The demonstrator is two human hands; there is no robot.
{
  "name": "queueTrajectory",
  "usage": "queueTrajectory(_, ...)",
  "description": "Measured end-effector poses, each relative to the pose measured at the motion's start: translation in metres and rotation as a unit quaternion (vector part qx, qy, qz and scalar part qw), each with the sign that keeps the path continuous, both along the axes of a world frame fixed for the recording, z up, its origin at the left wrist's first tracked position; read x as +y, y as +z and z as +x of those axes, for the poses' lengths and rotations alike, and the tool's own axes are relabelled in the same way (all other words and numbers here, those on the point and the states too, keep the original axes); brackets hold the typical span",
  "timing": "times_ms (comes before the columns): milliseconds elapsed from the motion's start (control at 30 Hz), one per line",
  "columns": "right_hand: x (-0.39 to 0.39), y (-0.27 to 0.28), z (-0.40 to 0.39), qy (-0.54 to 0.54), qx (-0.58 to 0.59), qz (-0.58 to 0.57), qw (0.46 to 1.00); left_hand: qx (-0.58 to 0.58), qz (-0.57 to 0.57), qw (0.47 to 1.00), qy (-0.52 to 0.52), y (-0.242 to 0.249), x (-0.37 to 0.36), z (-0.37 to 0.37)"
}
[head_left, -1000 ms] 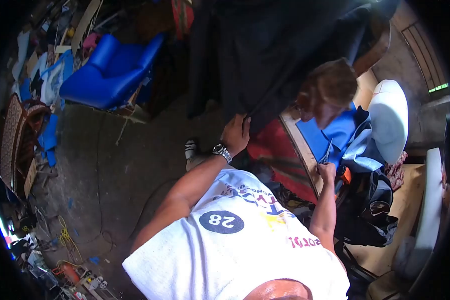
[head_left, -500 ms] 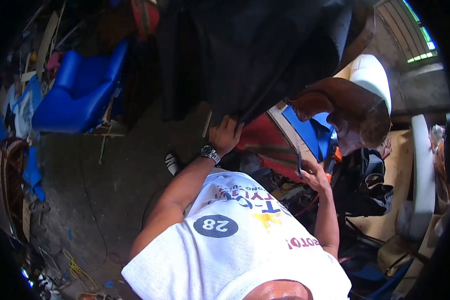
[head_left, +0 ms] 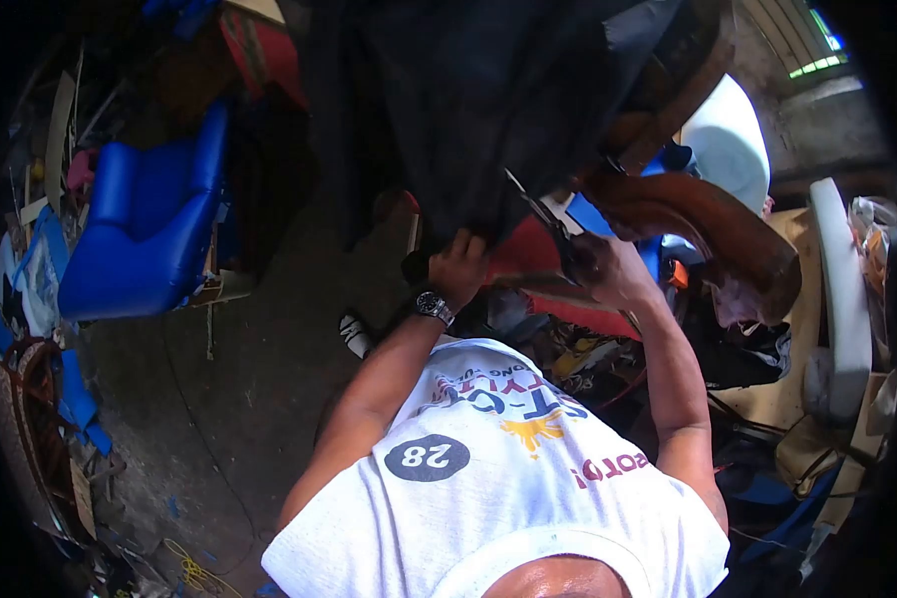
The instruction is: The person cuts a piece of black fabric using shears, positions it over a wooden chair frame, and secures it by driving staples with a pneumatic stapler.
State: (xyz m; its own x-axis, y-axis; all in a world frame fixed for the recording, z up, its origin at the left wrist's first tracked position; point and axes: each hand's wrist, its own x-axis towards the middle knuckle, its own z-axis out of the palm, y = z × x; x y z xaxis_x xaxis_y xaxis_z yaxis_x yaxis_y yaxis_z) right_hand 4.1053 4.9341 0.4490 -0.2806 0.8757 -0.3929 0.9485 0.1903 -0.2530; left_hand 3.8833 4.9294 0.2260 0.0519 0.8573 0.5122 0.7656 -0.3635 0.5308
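A large sheet of black fabric [head_left: 468,110] hangs in front of me, its lower part reaching down to my hands. My left hand [head_left: 458,267], with a metal watch on its wrist, has its fingers closed on the fabric's lower edge. To the right of it, my right hand [head_left: 616,271] is wrapped round the handles of a pair of scissors [head_left: 545,209]. The blades point up and left, against the fabric and slightly parted. Behind the hands shows a red upholstered piece [head_left: 526,251].
A blue upholstered seat [head_left: 140,229] stands on the dark floor at left. At right are a carved brown wooden armrest [head_left: 708,214], a white cushion [head_left: 733,140] and a long white foam piece [head_left: 842,279]. Scraps and a yellow cord [head_left: 194,568] litter the floor.
My right hand has come up and left with the scissors, from beside the red piece to the fabric's edge. My left hand still grips the fabric. The view has shifted slightly.
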Motion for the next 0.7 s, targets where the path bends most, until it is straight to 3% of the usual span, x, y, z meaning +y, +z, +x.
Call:
queueTrajectory(167,-0.007,0.004,-0.007,-0.01,0.023,-0.005,1.0,-0.016,-0.024,0.999,-0.046,-0.005,0.002,-0.021)
queueTrajectory(267,-0.009,-0.014,-0.002,0.017,0.027,0.074,0.997,-0.031,-0.048,0.996,-0.073,0.0,-0.001,-0.033)
queueTrajectory(367,0.008,0.007,-0.045,-0.035,0.028,0.041,0.998,-0.011,-0.071,0.993,-0.094,0.001,-0.005,-0.038)
queueTrajectory(467,0.023,-0.003,-0.057,-0.021,0.042,0.088,0.995,-0.033,-0.053,0.992,-0.108,0.0,-0.004,-0.044)
queueTrajectory(567,0.026,-0.008,-0.068,-0.072,0.056,0.038,0.995,-0.056,-0.061,0.99,-0.112,-0.002,-0.004,-0.058)
queueTrajectory(700,0.034,-0.012,-0.078,0.009,0.035,0.071,0.997,-0.066,-0.094,0.98,-0.16,-0.01,-0.012,-0.079)
